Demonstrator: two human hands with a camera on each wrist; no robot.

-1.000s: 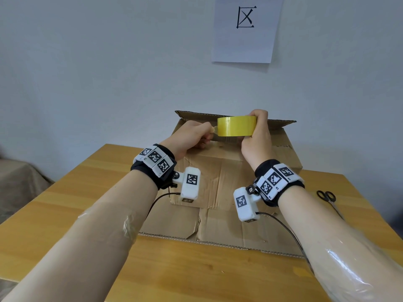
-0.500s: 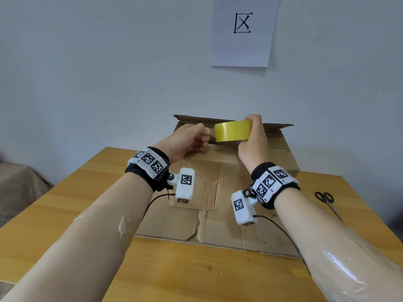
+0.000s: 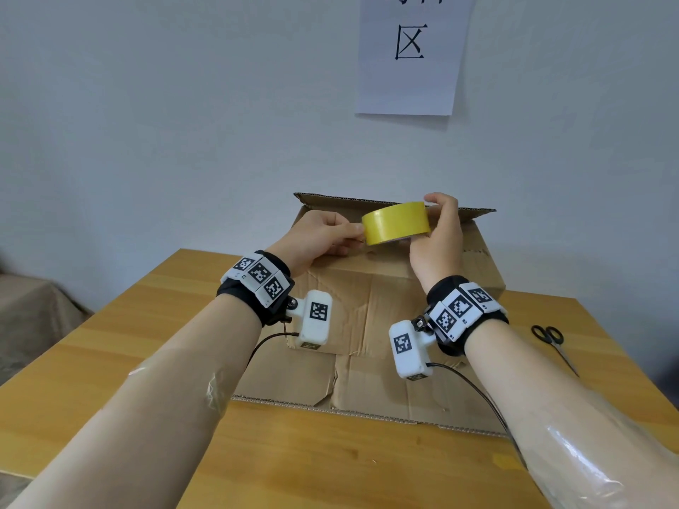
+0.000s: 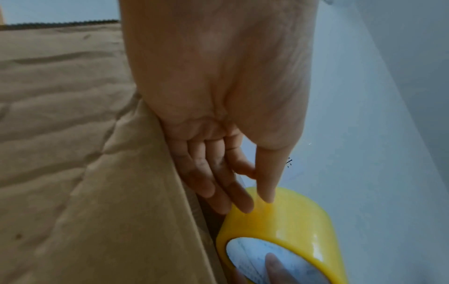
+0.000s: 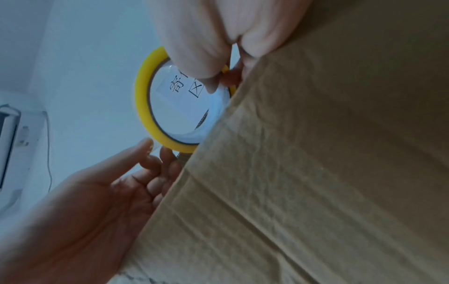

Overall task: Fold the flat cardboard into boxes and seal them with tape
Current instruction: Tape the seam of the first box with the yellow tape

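Tape end is now being picked at by the left hand (image 3: 323, 235) on the yellow roll of packing tape (image 3: 395, 222), gripped by the right hand (image 3: 439, 236), tilted since earlier above the brown cardboard box (image 3: 367, 306); sealing looks imminent.

A plain, pale grey-white painted wall (image 3: 183, 123) fills the upper part of the head view, evenly lit by soft light. A white rectangular paper sheet (image 3: 408, 79) with a black printed character is fixed to the wall, above the far edge of the desk. The light-brown wooden desk (image 3: 312, 468), made of joined planks, stands against the wall. Left of the desk and lower down sits something draped in beige-grey cloth (image 3: 33, 317), partly blurred.
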